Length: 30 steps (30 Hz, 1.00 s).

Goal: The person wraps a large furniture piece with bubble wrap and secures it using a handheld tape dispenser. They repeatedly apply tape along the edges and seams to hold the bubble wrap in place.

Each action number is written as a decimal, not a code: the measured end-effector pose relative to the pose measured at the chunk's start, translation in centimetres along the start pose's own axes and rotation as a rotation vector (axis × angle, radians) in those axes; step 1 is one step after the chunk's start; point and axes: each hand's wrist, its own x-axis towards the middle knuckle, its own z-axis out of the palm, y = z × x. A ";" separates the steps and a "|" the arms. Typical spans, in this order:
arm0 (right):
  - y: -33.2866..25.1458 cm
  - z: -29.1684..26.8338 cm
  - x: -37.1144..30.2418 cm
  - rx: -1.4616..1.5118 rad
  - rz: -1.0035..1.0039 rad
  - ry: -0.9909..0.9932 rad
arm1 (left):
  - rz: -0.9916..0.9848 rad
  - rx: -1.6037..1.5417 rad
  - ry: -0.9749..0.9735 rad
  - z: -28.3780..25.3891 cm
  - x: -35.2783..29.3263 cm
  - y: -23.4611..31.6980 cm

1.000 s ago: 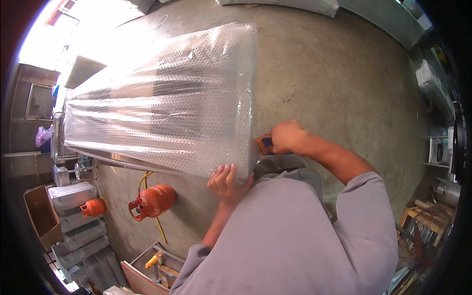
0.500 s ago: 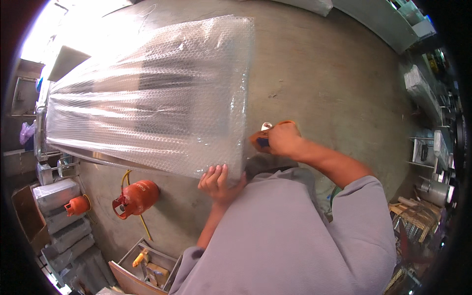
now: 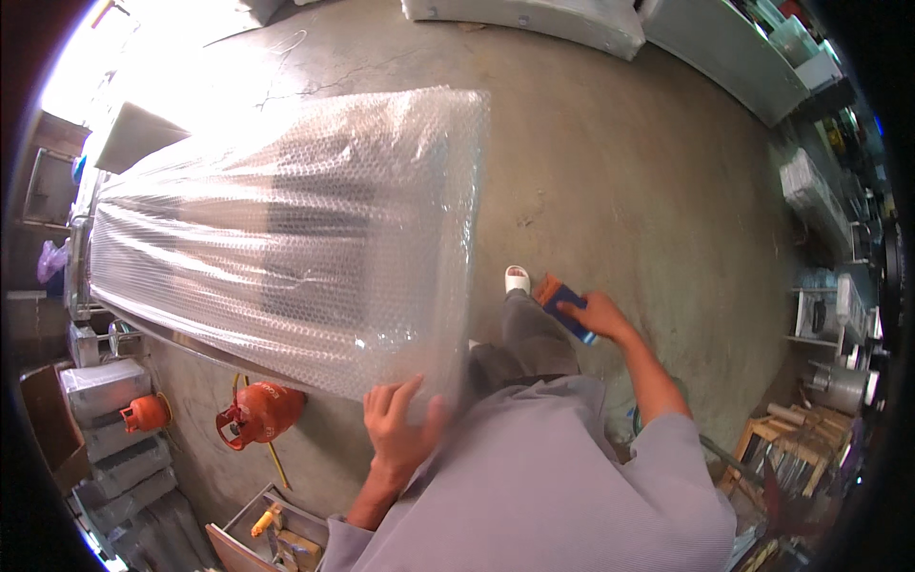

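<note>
A long, boxy piece lies under clear bubble wrap (image 3: 315, 229), which stretches from the far left to just in front of me. My left hand (image 3: 400, 427) is at its near right corner, fingers spread and thumb apart, touching or just over the wrap's edge. Well to the right of the wrap, my right hand (image 3: 600, 315) grips a flat blue and orange object (image 3: 569, 310); its exact kind cannot be made out. The object's orange end points away from me, toward my foot in a white sandal (image 3: 517, 278).
A red gas cylinder (image 3: 267, 415) stands left of me, with a smaller one (image 3: 146, 414) beyond it. A drawer-like box (image 3: 238, 534) holds tools at lower left. Wrapped panels (image 3: 534, 24) lie at the back; shelving (image 3: 820, 310) and a wooden crate (image 3: 796, 434) line the right.
My right hand has swung away from the wrap's edge, right and nearer to me, with the blue and orange object. My left hand has loosened, its fingers spreading. The view has shifted.
</note>
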 end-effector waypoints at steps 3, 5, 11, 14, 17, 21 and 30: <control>0.6 0.5 1.2 0.002 0.030 -0.056 | 0.069 -0.001 0.036 -1.6 6.0 0.2; 0.4 0.0 2.6 -0.002 0.011 -0.086 | 0.138 0.062 0.015 -1.5 12.1 -0.3; 0.3 -5.3 8.3 0.061 -0.143 -0.106 | 0.126 0.422 -0.177 6.4 29.8 -0.1; 1.9 -9.7 11.5 0.116 -0.188 0.004 | 0.116 0.522 -0.240 9.6 33.6 0.5; 3.8 -13.7 13.8 0.145 -0.085 0.117 | 0.085 0.535 -0.283 10.4 34.1 1.0; 1.5 -18.3 18.0 0.054 -0.104 0.217 | 0.067 0.525 -0.306 10.1 33.8 0.8; -18.5 -25.3 11.7 0.120 -0.722 0.033 | -0.071 -0.339 -0.108 7.2 32.2 5.5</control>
